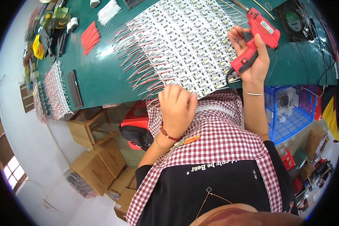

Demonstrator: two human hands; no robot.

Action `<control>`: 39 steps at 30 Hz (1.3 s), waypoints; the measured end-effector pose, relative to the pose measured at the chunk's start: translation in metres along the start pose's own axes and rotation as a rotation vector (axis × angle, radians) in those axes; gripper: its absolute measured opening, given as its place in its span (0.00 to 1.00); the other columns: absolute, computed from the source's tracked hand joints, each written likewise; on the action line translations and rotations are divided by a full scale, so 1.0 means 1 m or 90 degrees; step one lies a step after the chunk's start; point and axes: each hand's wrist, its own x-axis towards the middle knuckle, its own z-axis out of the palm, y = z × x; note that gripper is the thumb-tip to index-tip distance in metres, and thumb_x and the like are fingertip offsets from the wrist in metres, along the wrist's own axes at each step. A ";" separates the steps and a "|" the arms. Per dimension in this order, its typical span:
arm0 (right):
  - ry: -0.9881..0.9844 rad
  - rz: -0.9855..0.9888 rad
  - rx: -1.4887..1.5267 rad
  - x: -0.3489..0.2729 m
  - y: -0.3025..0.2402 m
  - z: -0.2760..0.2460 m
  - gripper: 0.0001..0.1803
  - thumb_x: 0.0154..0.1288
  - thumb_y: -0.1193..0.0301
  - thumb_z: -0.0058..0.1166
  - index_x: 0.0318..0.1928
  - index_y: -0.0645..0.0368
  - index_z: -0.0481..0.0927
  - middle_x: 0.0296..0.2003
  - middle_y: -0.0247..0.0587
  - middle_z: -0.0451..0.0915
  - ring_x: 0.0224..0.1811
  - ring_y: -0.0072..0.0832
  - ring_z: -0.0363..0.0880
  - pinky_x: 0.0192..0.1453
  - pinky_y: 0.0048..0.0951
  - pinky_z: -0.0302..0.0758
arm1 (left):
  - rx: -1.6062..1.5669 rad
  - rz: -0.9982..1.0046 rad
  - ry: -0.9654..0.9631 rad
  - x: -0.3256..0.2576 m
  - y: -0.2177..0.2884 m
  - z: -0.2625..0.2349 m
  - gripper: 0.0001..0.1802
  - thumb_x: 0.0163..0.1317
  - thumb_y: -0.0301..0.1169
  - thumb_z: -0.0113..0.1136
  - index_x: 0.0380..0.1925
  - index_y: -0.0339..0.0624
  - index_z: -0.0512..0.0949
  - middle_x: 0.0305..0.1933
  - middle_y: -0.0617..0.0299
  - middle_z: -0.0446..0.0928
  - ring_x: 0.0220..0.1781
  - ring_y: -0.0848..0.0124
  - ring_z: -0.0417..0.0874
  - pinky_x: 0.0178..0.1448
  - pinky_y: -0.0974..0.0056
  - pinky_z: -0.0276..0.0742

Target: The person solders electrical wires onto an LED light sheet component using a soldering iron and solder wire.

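Observation:
A broad white panel of small circuit boards (184, 49), with pale yellowish components in rows, lies on the green worktable (105, 79). Red and white wires (139, 67) fan out from its left side. My right hand (256, 67) grips a red soldering gun (261, 30) by its handle, above the panel's right edge. The gun's metal tip points up and left toward the far side. At the near left corner of the panel, my left hand (176, 109) lies back up with its fingers curled down. The fingertips are hidden, so what they hold cannot be seen.
Bundles of red wires (90, 38) and white wires (109, 12) lie at the far left. A black fan (295, 20) stands far right, with cables beside it. A blue crate (290, 113) sits below the table's right side; cardboard boxes (96, 169) stand lower left.

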 end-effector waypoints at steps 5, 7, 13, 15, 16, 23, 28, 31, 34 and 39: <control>0.005 0.003 0.002 -0.003 -0.002 0.000 0.18 0.73 0.64 0.47 0.49 0.70 0.74 0.50 0.59 0.77 0.58 0.46 0.76 0.71 0.44 0.67 | 0.040 -0.074 -0.018 -0.001 0.005 -0.012 0.10 0.50 0.25 0.65 0.23 0.42 0.71 0.32 0.59 0.68 0.39 0.58 0.69 0.43 0.55 0.61; 0.009 0.008 -0.004 -0.006 -0.004 -0.001 0.18 0.74 0.64 0.45 0.50 0.70 0.73 0.51 0.59 0.77 0.59 0.46 0.75 0.72 0.45 0.64 | 0.115 -0.118 -0.060 -0.004 0.005 -0.021 0.10 0.50 0.25 0.64 0.23 0.41 0.70 0.34 0.59 0.67 0.41 0.58 0.69 0.44 0.55 0.61; -0.002 0.007 -0.002 -0.010 -0.002 -0.007 0.17 0.74 0.64 0.46 0.50 0.69 0.72 0.50 0.57 0.77 0.59 0.45 0.74 0.73 0.45 0.63 | 0.124 -0.138 -0.112 -0.007 -0.011 -0.065 0.09 0.51 0.27 0.65 0.25 0.44 0.72 0.33 0.61 0.68 0.40 0.60 0.70 0.45 0.56 0.59; -0.003 0.010 -0.008 -0.011 -0.004 -0.005 0.18 0.73 0.64 0.47 0.50 0.69 0.72 0.50 0.56 0.77 0.59 0.44 0.74 0.74 0.45 0.62 | 0.123 -0.112 -0.081 0.016 -0.016 -0.089 0.07 0.53 0.27 0.65 0.27 0.45 0.74 0.33 0.61 0.69 0.41 0.61 0.72 0.45 0.57 0.59; 0.003 0.009 -0.018 -0.012 -0.006 -0.005 0.18 0.73 0.64 0.48 0.50 0.68 0.72 0.51 0.56 0.76 0.59 0.43 0.75 0.75 0.46 0.60 | 0.108 -0.090 -0.077 0.033 -0.023 -0.097 0.07 0.54 0.28 0.65 0.30 0.44 0.74 0.35 0.60 0.71 0.43 0.60 0.73 0.47 0.57 0.61; 0.024 0.021 -0.044 -0.013 -0.008 0.010 0.17 0.73 0.64 0.48 0.50 0.67 0.72 0.50 0.55 0.76 0.58 0.41 0.75 0.74 0.45 0.61 | 0.154 0.109 0.091 0.203 -0.149 -0.052 0.15 0.53 0.29 0.67 0.41 0.40 0.76 0.41 0.54 0.74 0.48 0.53 0.74 0.50 0.53 0.71; 0.039 0.006 -0.051 -0.015 -0.026 0.017 0.18 0.74 0.63 0.45 0.52 0.67 0.71 0.50 0.53 0.76 0.58 0.41 0.74 0.72 0.44 0.64 | 0.256 0.086 0.134 0.264 -0.176 -0.015 0.14 0.52 0.31 0.68 0.39 0.44 0.78 0.40 0.58 0.74 0.47 0.56 0.75 0.47 0.54 0.70; 0.019 -0.027 -0.058 -0.010 -0.036 0.019 0.18 0.74 0.63 0.45 0.52 0.66 0.72 0.50 0.52 0.77 0.57 0.40 0.75 0.72 0.45 0.64 | 0.297 0.033 0.079 0.266 -0.177 -0.008 0.08 0.53 0.32 0.67 0.31 0.47 0.77 0.37 0.63 0.74 0.44 0.60 0.74 0.44 0.55 0.67; 0.004 -0.041 -0.064 -0.004 -0.041 0.023 0.18 0.74 0.62 0.45 0.52 0.65 0.72 0.50 0.51 0.78 0.56 0.39 0.75 0.72 0.46 0.64 | 0.317 0.100 0.131 0.261 -0.177 -0.004 0.09 0.51 0.33 0.67 0.28 0.46 0.75 0.35 0.63 0.73 0.43 0.63 0.73 0.46 0.57 0.65; -0.028 -0.030 -0.051 0.005 -0.044 0.035 0.18 0.75 0.62 0.44 0.51 0.65 0.73 0.50 0.51 0.77 0.56 0.39 0.75 0.71 0.46 0.65 | 0.354 0.225 0.132 0.255 -0.184 -0.008 0.09 0.54 0.34 0.64 0.31 0.48 0.73 0.33 0.65 0.72 0.42 0.66 0.73 0.46 0.60 0.64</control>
